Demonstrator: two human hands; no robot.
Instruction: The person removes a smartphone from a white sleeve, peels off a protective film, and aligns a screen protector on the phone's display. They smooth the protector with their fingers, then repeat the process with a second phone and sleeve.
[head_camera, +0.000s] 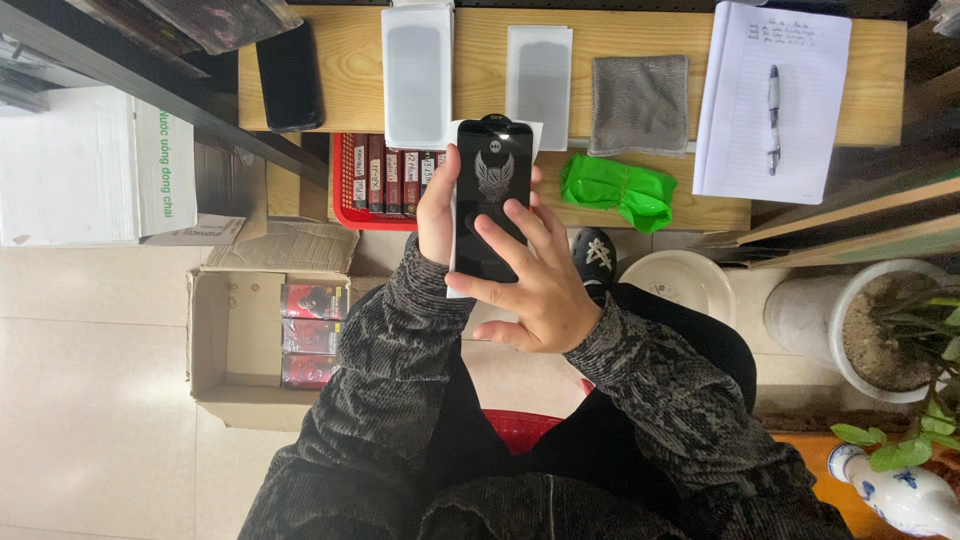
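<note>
black phone (492, 195), upright, winged emblem on screen

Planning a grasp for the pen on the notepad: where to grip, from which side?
Probably pinch the pen at mid-barrel, coming straight down from above, fingers closing across its narrow width from left and right. It lies flat on the notepad, long axis running toward and away from the person, with bare paper on both sides, so the fingers have room there.
</note>
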